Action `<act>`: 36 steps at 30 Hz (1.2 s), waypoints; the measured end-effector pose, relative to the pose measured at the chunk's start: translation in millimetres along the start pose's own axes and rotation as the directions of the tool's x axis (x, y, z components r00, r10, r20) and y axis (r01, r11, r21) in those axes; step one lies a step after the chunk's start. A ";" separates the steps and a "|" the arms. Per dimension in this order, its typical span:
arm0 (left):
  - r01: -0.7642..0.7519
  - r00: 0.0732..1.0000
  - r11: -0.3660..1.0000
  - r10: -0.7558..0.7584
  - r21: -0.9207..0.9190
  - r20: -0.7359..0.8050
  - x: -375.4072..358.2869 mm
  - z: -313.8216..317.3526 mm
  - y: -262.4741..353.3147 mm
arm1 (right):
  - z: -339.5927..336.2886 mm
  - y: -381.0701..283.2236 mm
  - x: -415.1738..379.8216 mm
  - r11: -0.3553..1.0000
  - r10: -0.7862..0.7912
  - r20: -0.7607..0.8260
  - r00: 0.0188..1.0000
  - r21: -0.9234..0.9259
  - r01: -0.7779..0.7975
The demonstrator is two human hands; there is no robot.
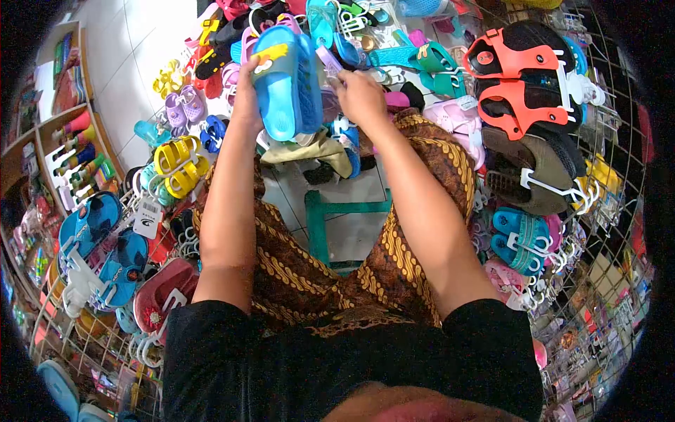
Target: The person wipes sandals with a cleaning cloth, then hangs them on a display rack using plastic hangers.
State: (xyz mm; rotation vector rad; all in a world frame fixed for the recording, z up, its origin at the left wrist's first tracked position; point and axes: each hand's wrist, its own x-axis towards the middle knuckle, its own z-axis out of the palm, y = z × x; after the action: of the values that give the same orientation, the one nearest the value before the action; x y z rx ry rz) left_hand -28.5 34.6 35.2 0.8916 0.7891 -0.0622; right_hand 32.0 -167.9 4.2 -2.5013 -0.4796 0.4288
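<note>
My left hand [246,95] is closed around the side of a pair of blue slide sandals [281,102]. They are held upright, soles lengthwise to me, with a yellow cartoon figure on the strap. To their right, my right hand [360,97] is closed, thumb and fingers pinched on a small lilac object [329,62] whose kind I cannot make out. A gap separates this hand from the blue sandals. Below the sandals lies a beige cloth-like item [309,156], partly hidden.
Loose footwear is heaped ahead, including green slides [437,60] and lilac clogs [185,107]. Wire racks flank both sides, with orange-strapped sandals [517,55] at right and blue sandals [91,221] at left. A green stool frame [318,228] shows between my legs.
</note>
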 end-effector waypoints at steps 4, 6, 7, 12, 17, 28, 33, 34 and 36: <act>-0.099 0.995 0.985 0.095 -0.144 -0.035 4.1 -5.8 12.0 | 7.5 4.9 1.5 0.996 0.037 -0.105 0.994 0.079 -0.028; -0.188 0.981 0.955 0.173 -0.229 -0.082 5.8 -11.7 14.3 | 5.0 3.6 9.0 0.982 0.068 -0.162 0.984 0.184 -0.038; -0.226 0.974 0.936 0.210 -0.270 -0.086 5.8 -13.7 16.4 | 3.8 2.6 11.4 0.978 0.074 -0.245 0.967 0.206 -0.023; -0.278 0.960 0.894 0.247 -0.351 -0.130 5.3 -21.5 20.3 | -5.9 -1.7 14.9 0.920 0.172 -0.329 0.929 0.391 -0.032; -0.351 0.936 0.833 0.321 -0.428 -0.143 18.5 -41.1 19.0 | -16.6 -7.0 13.9 0.926 0.148 -0.455 0.878 0.375 0.039; -0.418 0.908 0.792 0.367 -0.446 -0.200 13.6 -45.3 33.3 | -127.6 -14.6 16.0 0.709 0.040 -0.572 0.820 0.594 0.380; -0.409 0.912 0.784 0.345 -0.466 -0.221 13.9 -56.0 30.9 | -100.3 24.5 33.4 0.883 0.177 -0.363 0.915 0.469 0.015; -0.394 0.917 0.819 0.321 -0.417 -0.237 10.9 -51.1 32.3 | -96.3 28.2 33.8 0.912 0.159 -0.365 0.917 0.410 0.005; -0.368 0.918 0.873 0.287 -0.321 -0.273 5.2 -40.7 37.3 | -86.8 32.4 37.6 0.959 0.108 -0.366 0.924 0.283 0.000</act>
State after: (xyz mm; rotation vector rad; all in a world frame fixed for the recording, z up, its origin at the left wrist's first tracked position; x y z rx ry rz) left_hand -35.4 89.2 41.9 0.6684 0.8070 0.4818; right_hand 107.5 -217.1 47.5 -2.2492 -0.1792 0.0205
